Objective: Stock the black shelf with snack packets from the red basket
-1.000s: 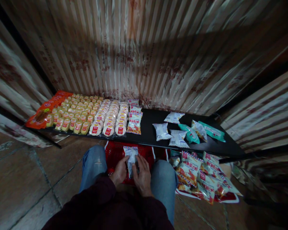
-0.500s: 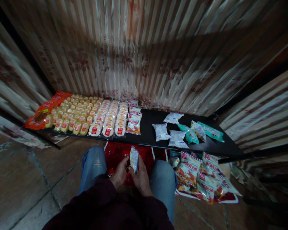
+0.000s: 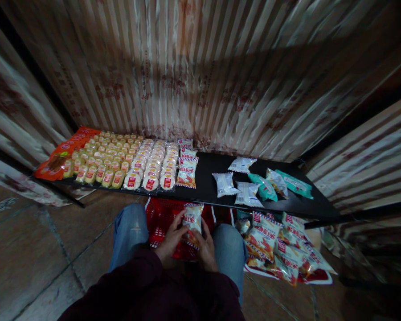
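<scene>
A white snack bag [image 3: 192,219] with red print faces up between my two hands, above the red basket [image 3: 157,220]. My left hand [image 3: 172,235] is closed on its left side. On the right side my right hand [image 3: 205,244] grips it, fingers along the edge. Similar bags [image 3: 187,172] lie overlapped in a column on the black shelf [image 3: 205,169], beside rows of round white packaged cakes [image 3: 150,182]. Farther right on the shelf, several pale bags [image 3: 224,184] lie loose near two teal packs [image 3: 294,183].
Small yellow packaged cakes [image 3: 108,177] and an orange bag [image 3: 58,158] cover the shelf's left end. A second basket [image 3: 321,277], heaped with snack bags [image 3: 262,236], stands at the right. Striped fabric [image 3: 187,67] hangs behind and beside the shelf.
The held bag has turned from edge-on to showing its printed front. My hands have moved farther apart around it, and my right hand has shifted right.
</scene>
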Demonstrator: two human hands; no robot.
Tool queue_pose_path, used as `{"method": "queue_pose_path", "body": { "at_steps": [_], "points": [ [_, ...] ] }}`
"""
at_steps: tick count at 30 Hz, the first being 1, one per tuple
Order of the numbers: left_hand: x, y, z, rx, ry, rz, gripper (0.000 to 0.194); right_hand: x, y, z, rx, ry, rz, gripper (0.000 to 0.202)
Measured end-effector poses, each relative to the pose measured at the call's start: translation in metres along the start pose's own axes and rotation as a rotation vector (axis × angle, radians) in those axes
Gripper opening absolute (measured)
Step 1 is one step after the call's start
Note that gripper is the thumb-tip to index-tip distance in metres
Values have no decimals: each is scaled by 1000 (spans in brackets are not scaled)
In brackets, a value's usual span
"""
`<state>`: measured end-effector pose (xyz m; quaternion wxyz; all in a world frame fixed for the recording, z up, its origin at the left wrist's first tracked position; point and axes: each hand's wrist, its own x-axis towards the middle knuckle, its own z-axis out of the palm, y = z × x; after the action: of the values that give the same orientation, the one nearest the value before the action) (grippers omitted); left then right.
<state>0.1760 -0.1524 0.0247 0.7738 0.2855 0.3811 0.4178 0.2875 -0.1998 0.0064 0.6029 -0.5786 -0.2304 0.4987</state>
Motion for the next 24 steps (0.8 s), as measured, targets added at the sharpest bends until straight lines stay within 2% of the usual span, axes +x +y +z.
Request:
{"method": "queue_pose_path", "body": {
  "at_steps": [3,9,13,17,21,24],
  "points": [
    [-1,3,6,15,-16,13,57,1,-2,0,74,-5,37,76],
    [3,6,12,35,32,73,58,-1,-13,1,45,-41,39,75],
    [5,7,15,48,-4,105,65,1,-20,-1,27,-24,55,73],
    [7,8,18,29,17,78,71,9,-18,-7,19,-27,71,69],
    [14,10,22,7,113,35,61,17,-17,-10,65,-32,84,71],
    [21,14,27,24,101,38,48,23,-22,-11,30,-60,51,64]
  ]
}}
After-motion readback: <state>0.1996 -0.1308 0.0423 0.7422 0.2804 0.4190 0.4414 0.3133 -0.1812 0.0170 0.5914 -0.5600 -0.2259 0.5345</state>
